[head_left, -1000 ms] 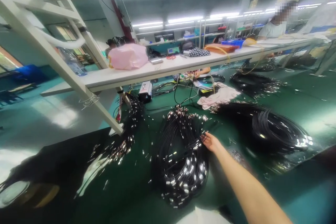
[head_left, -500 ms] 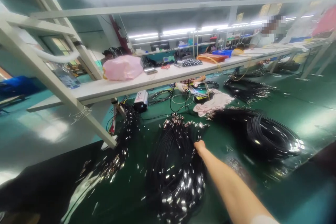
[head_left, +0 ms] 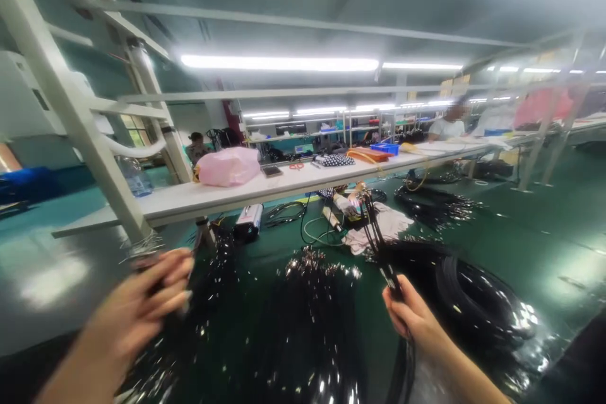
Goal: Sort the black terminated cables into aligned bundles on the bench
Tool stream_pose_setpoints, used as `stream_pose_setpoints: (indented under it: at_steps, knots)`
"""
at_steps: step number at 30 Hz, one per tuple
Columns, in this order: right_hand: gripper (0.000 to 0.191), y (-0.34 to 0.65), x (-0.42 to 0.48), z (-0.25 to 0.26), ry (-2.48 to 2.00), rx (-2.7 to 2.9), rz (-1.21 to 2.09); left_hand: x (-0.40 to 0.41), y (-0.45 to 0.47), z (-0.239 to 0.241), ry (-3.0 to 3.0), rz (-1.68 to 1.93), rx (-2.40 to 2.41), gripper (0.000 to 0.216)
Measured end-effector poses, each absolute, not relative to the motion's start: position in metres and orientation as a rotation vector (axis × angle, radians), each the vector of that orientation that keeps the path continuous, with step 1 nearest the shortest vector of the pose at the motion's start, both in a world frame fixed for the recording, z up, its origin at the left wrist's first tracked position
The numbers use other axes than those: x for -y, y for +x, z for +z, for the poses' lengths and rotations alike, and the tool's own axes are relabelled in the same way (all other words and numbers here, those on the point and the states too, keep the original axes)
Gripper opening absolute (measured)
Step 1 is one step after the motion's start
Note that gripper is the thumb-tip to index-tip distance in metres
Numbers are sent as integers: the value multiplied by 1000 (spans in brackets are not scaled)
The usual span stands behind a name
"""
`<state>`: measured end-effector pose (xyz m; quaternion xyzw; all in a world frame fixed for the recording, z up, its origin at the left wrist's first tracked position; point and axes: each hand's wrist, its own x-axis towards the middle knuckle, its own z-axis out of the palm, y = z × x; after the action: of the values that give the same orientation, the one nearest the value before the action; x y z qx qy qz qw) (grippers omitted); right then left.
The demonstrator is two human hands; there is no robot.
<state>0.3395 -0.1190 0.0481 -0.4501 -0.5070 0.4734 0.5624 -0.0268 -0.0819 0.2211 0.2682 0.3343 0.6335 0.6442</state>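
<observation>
My right hand [head_left: 409, 309] is wrapped round a small bundle of black cables [head_left: 375, 237]. Their tipped ends point up above the fist, and the lengths hang down below it. At the left, my left hand [head_left: 146, 303] is raised with its fingers curled together. Something dark shows at those fingers, too blurred to name. Between and below the hands, a big heap of black cables [head_left: 312, 322] with shiny ends lies on the green surface. A coiled bundle of black cables [head_left: 473, 290] lies beyond my right hand.
A white bench [head_left: 284, 184] crosses ahead, carrying a pink bag [head_left: 228, 167], a phone and red scissors [head_left: 296, 166]. Its frame post [head_left: 71, 95] stands at left. Under it sit a silver box [head_left: 249, 218] and a pale cloth [head_left: 395, 221]. People are farther back.
My right hand has lifted a small bundle of cables up from the heap. My left hand has come into view at the left. The camera has tilted upward.
</observation>
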Motion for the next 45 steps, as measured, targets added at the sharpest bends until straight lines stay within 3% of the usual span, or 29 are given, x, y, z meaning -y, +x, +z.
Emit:
stream_pose_setpoints:
  at_steps: [6,10,13,18,24,27,32,36,41,45]
  knots:
    - [13,351,137,59,-1108,1424,839,49,128,220,1213,1167,-609,42]
    - [10,358,132,70,-1160,1503,618,57,216,236,1383,1083,-487,45]
    - [11,376,132,83,-1145,1571,713,61,255,244,1448,1039,-451,38]
    - [15,432,148,120,-1087,1728,809,54,289,248,1444,1124,-440,25]
    - [36,518,136,181,-1302,1641,928,26,306,246,1162,1157,-640,21]
    - [26,559,99,192,-1400,1727,1038,16,305,240,897,1199,-726,11]
    - [11,591,36,176,-1563,1762,1039,21,314,234,644,1210,-536,23]
    - [7,574,27,168,-1457,1853,1102,26,343,227,491,1178,-437,28]
    - [40,538,62,186,-700,1965,1523,17,386,234,416,1169,-377,28]
    - [19,541,70,191,-836,1783,1247,2,415,241,568,1191,-392,26]
